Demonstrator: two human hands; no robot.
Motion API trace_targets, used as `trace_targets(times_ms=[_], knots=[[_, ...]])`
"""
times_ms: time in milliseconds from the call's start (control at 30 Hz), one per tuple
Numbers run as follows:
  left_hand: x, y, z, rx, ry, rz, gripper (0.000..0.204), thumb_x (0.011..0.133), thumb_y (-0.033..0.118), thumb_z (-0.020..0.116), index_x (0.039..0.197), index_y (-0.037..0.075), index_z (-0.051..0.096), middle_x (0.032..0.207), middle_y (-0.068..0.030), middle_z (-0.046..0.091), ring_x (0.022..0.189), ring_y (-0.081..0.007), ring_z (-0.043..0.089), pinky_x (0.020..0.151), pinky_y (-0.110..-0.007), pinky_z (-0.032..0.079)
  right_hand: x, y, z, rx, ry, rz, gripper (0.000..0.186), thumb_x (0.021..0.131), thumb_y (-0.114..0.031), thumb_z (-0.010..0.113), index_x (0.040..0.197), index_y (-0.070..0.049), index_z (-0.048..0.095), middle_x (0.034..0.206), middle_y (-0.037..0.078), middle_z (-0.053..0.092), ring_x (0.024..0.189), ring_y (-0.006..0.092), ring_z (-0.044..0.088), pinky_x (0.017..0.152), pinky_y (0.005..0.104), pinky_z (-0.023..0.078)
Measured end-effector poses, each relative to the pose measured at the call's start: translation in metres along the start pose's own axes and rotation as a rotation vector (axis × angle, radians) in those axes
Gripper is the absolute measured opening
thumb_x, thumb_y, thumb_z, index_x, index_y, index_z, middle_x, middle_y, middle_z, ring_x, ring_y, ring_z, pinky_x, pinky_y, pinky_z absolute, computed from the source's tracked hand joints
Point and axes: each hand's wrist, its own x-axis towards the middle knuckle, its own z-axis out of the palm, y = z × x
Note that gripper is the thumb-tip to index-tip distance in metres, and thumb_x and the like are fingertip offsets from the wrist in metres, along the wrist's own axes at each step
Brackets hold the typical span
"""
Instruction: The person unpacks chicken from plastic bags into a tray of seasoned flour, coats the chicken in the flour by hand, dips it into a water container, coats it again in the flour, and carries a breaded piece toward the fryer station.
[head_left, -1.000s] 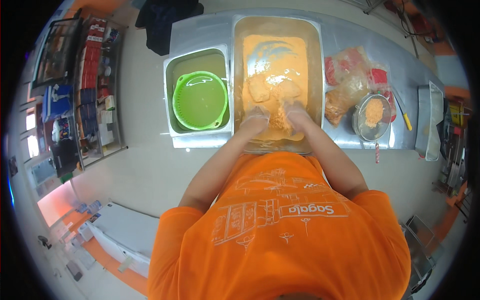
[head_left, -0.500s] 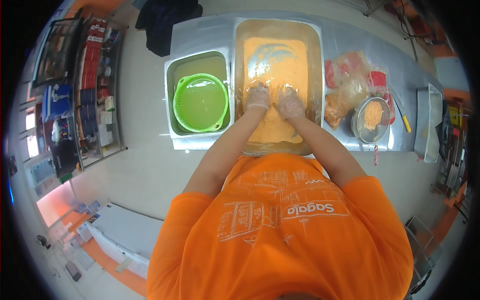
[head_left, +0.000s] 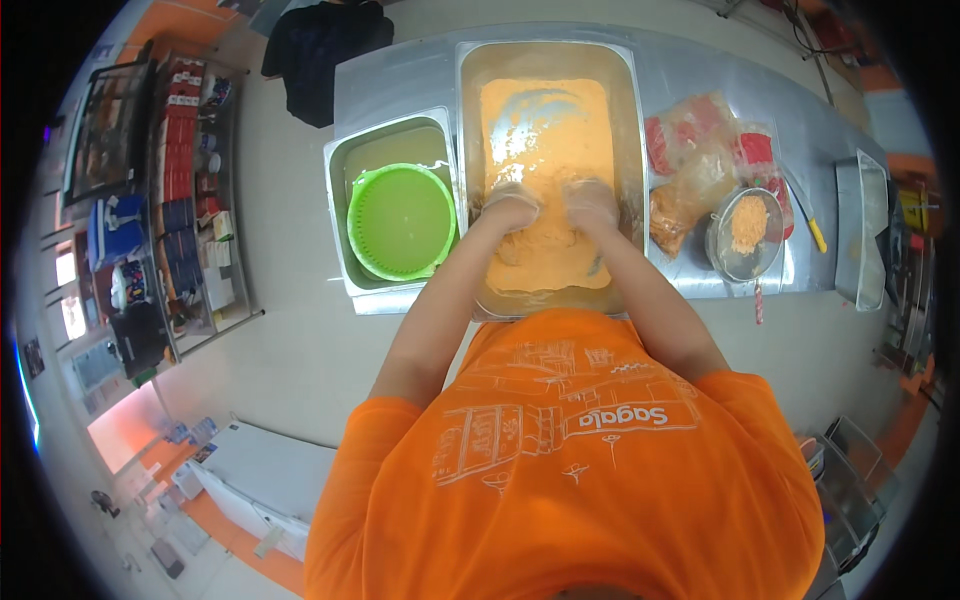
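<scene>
Both my hands wear thin clear gloves and work inside a deep steel pan (head_left: pixel 640 120) holding a loose orange-yellow powder (head_left: pixel 555 135), like seasoned flour. My left hand (head_left: pixel 512 207) presses into the powder near the pan's left side, its fingers curled inward and partly buried. Opposite it, my right hand (head_left: pixel 592 204) dips into the powder by the right side, fingers blurred and mostly hidden. Between and just below them the powder lies in a rough, lumpy heap. Whether anything is inside either hand cannot be seen.
Left of the pan, a green basket (head_left: pixel 357 235) sits in cloudy liquid within a steel tub (head_left: pixel 336 165). To the right lie plastic bags (head_left: pixel 690 185), a strainer (head_left: pixel 722 262) with orange crumbs, and a yellow-handled tool (head_left: pixel 818 237). A person in black (head_left: pixel 330 55) stands at the far left.
Both hands have drawn slightly toward me through the powder, which is now heaped and disturbed between them. The view has shifted a little, and more of the person in black shows.
</scene>
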Motion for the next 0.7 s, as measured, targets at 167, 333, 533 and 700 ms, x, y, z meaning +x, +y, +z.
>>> trace_targets(times_ms=[167,333,533,700], knots=[[0.01,0.024,0.02,-0.284,0.21,-0.399,0.03,0.09,0.024,0.057,0.11,0.009,0.074,0.123,-0.0159,0.068,0.113,-0.0319,0.066,0.092,-0.04,0.054,0.008,-0.005,0.029,0.297,0.222,0.32,0.045,0.095,-0.042,0.049,0.102,-0.003,0.07,0.106,0.019,0.071,0.101,0.0354,0.068,0.087,0.0436,0.054],[0.014,0.031,0.017,-0.197,0.202,-0.358,0.028,0.091,0.021,0.058,0.109,0.007,0.074,0.118,-0.0166,0.07,0.113,-0.0328,0.066,0.092,-0.041,0.054,0.023,0.009,0.016,0.366,0.128,0.175,0.04,0.094,-0.036,0.05,0.107,-0.003,0.069,0.109,0.021,0.069,0.101,0.038,0.067,0.088,0.0446,0.053],[0.001,0.013,0.025,-0.045,0.27,-0.183,0.026,0.09,0.019,0.057,0.102,0.003,0.074,0.11,-0.0202,0.071,0.106,-0.0341,0.068,0.089,-0.042,0.054,0.002,0.025,0.014,0.302,0.017,0.047,0.036,0.091,-0.03,0.055,0.11,-0.002,0.068,0.108,0.022,0.069,0.103,0.0388,0.065,0.089,0.0463,0.051],[-0.04,0.004,0.072,0.208,0.117,-0.077,0.025,0.086,0.018,0.056,0.092,0.002,0.075,0.099,-0.0244,0.07,0.095,-0.0366,0.069,0.084,-0.042,0.055,-0.066,0.038,0.03,-0.021,-0.352,-0.392,0.026,0.086,-0.008,0.049,0.104,-0.002,0.066,0.106,0.02,0.069,0.095,0.0356,0.066,0.079,0.0455,0.052]])
